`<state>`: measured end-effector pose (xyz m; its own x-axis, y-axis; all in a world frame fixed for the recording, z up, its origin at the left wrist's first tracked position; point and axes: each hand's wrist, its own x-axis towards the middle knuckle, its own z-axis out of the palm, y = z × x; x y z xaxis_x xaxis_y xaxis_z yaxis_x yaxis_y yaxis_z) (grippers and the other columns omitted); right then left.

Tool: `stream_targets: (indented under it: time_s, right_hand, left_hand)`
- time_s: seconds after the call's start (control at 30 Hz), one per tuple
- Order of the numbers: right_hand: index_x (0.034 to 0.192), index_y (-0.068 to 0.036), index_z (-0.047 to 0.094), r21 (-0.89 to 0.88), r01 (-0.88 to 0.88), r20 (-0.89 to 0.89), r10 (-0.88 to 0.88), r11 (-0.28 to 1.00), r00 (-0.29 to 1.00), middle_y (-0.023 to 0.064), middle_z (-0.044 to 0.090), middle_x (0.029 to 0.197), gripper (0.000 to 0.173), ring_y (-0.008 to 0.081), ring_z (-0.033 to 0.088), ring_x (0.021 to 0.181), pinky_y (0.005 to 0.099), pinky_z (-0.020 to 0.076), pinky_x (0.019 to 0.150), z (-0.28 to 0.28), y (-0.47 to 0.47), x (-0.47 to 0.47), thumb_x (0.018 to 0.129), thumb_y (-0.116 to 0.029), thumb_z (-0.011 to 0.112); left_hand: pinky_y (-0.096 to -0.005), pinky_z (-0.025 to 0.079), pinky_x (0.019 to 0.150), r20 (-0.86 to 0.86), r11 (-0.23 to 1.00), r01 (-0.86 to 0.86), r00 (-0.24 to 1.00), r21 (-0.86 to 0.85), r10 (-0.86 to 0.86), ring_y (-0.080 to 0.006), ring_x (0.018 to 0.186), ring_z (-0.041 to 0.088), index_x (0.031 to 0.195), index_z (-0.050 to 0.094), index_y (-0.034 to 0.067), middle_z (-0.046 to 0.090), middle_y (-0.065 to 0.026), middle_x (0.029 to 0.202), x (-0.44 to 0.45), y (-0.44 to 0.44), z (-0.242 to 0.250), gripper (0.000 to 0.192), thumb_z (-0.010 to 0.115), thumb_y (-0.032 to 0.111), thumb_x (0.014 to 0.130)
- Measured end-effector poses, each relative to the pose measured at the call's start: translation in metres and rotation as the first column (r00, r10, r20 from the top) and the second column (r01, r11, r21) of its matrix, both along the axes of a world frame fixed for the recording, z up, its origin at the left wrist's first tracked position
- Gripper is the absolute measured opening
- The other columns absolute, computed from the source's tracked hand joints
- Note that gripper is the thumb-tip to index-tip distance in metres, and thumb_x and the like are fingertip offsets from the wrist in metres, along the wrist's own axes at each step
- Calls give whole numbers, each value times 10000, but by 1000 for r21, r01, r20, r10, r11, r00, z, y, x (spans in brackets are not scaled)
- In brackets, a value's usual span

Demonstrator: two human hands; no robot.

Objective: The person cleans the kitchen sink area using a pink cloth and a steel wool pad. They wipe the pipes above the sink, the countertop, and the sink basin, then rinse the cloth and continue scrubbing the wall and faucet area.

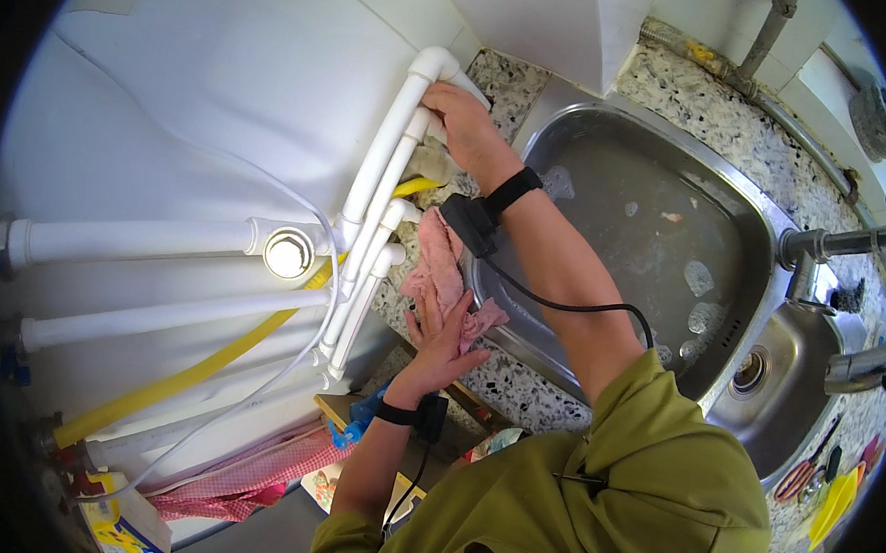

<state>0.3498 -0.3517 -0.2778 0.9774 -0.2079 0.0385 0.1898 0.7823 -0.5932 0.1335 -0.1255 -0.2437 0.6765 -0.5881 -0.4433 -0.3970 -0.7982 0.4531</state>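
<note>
A pink cloth [438, 257] lies bunched on the speckled stone countertop [527, 390] between the white pipes and the sink. My left hand [439, 344] rests on its lower part with fingers spread, palm down. My right hand [462, 123] reaches in at the upper bend of the white plastic pipes [393, 150]; its fingertips are partly hidden behind a pipe, so whether they grip anything is unclear. Beside my right forearm is the large steel sink basin [642, 212], holding cloudy water with patches of foam. Each wrist wears a black strap with a cabled device.
A yellow hose [205, 362] and thin white cable [268, 173] run along the wall pipes. A small basin [775, 384], faucet [811, 273], scissors [793, 479] and yellow utensil [835, 507] are at the right. A checked pink cloth [245, 476] hangs below the pipes.
</note>
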Motion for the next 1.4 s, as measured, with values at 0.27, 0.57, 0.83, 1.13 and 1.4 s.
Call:
stream_targets:
  time_s: [0.27,0.57,0.83,1.13,1.4]
  right_hand:
    - [1248,34,503,-564,-81,-271,-91,822,958,210,511,1289,427,329,488,1185,370,377,1002,27,-8,1,957,-268,420]
    - [1143,21,608,-645,187,-129,-347,741,929,160,674,1006,356,270,618,949,372,457,882,23,-1,0,964,-255,469]
    - [946,22,669,-551,319,140,-291,771,946,130,650,876,313,247,592,870,355,438,779,-2,1,-5,916,-233,489]
    - [783,-59,693,-872,-103,3,-214,-478,977,148,674,807,261,337,657,775,441,525,680,42,-39,-47,878,-180,484]
    - [1182,-104,598,-787,263,298,31,-558,954,95,544,1234,375,252,455,1241,431,452,900,26,16,-79,815,-132,526]
  left_hand:
    - [-630,-141,1037,38,1000,11,999,-25,-11,-494,1397,-142,1500,211,196,-116,-337,1505,-2,-1,1,928,685,520,771]
    - [-617,-153,1034,22,999,-8,1000,-33,9,-479,1395,-182,1499,213,196,-129,-345,1501,-2,-1,-1,930,681,537,771]
    - [-621,-146,1036,16,1000,-11,1000,-1,11,-472,1406,-149,1498,215,187,-109,-358,1497,0,-2,0,923,650,572,780]
    - [-617,-135,1044,31,998,-11,999,-69,13,-456,1406,-175,1494,239,227,-115,-299,1527,-1,1,-3,876,657,537,789]
    - [-593,-156,1048,14,998,-11,1000,-67,12,-433,1402,-216,1492,245,231,-139,-270,1536,1,-3,3,861,640,555,799]
